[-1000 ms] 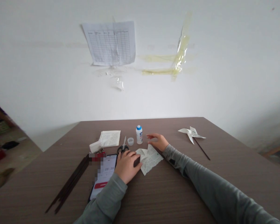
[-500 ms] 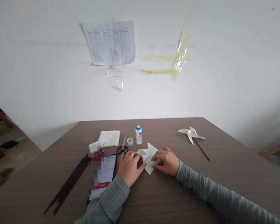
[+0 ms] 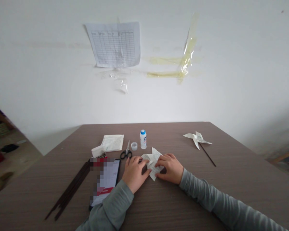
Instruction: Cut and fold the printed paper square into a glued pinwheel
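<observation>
A piece of printed paper [image 3: 152, 159] with folded-up corners lies on the brown table [image 3: 173, 199] in front of me. My left hand [image 3: 134, 172] presses down on its left part, fingers flat on it. From the right, my right hand [image 3: 170, 168] grips the sheet, fingers curled on top of it. Behind the paper stand a small white glue bottle with a blue top [image 3: 143, 139] and its loose clear cap [image 3: 134, 146]. Black-handled scissors [image 3: 126, 151] lie just left of the paper.
A phone [image 3: 105, 182] lies by my left forearm, with a bundle of dark thin sticks [image 3: 71, 189] further left. A stack of folded paper [image 3: 110, 143] sits at the back. A finished paper pinwheel on a stick [image 3: 198, 140] lies at the right. A printed sheet [image 3: 114, 44] hangs on the wall.
My right hand drew back from near the glue bottle onto the paper and folded its right side inward. The left hand stayed pressed on the paper.
</observation>
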Motion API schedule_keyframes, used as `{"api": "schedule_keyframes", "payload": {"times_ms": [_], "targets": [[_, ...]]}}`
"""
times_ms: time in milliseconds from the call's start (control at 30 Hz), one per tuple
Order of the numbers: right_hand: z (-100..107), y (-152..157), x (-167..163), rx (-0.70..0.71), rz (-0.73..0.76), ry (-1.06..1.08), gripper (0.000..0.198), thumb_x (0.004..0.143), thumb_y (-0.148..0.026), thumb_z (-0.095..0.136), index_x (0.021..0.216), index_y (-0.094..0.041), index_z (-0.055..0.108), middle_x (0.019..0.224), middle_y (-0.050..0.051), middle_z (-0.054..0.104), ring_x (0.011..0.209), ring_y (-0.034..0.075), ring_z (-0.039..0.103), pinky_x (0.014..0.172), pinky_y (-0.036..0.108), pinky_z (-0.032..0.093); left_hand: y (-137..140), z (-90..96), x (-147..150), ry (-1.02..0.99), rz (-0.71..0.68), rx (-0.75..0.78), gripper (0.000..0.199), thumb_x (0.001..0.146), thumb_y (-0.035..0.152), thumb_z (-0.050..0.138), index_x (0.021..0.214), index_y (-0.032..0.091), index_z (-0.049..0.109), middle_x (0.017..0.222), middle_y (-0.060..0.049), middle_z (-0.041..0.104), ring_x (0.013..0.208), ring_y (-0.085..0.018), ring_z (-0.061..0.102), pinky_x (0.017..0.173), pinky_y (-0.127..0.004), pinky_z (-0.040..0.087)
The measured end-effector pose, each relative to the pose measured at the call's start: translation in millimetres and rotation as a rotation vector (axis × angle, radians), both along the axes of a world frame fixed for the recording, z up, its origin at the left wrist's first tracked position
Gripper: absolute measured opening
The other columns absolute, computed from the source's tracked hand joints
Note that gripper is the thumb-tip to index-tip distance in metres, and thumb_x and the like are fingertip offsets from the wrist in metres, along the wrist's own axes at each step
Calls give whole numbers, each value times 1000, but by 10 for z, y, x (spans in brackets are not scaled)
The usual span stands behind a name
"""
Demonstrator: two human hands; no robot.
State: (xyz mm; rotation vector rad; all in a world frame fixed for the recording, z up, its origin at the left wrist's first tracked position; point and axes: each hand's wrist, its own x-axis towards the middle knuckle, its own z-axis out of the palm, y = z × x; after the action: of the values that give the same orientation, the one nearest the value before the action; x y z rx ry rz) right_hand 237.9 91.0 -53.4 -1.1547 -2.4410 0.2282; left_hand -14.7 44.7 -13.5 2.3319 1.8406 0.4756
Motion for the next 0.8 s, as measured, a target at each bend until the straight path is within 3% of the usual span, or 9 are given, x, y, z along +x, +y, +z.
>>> {"api": "schedule_keyframes", "payload": {"times_ms": [300,567,800], "targets": [[-26,11,-13,19,-15,6,16,99,-32,100,115,-36,99,119,8,100,116,40,94,126,61,68,12,-21,-11,-14,-20,4,34,112,27,93,145,32,100,155,-15,93,157,-44,82,148,-76,54],[-43,1,26,25,-14,14,53,95,-10,78,139,-33,96,120,7,100,120,34,93,141,62,61,-10,22,-4,-2,-18,-3,37,111,25,94,146,33,101,156,-15,93,158,-44,82,149,-76,54],[-143,80,66,29,-13,89,22,111,-18,80,111,-31,96,110,7,99,107,32,93,134,61,66,22,-51,-18,-13,-24,6,34,110,28,93,144,32,100,157,-15,92,159,-45,81,149,-77,53]]}}
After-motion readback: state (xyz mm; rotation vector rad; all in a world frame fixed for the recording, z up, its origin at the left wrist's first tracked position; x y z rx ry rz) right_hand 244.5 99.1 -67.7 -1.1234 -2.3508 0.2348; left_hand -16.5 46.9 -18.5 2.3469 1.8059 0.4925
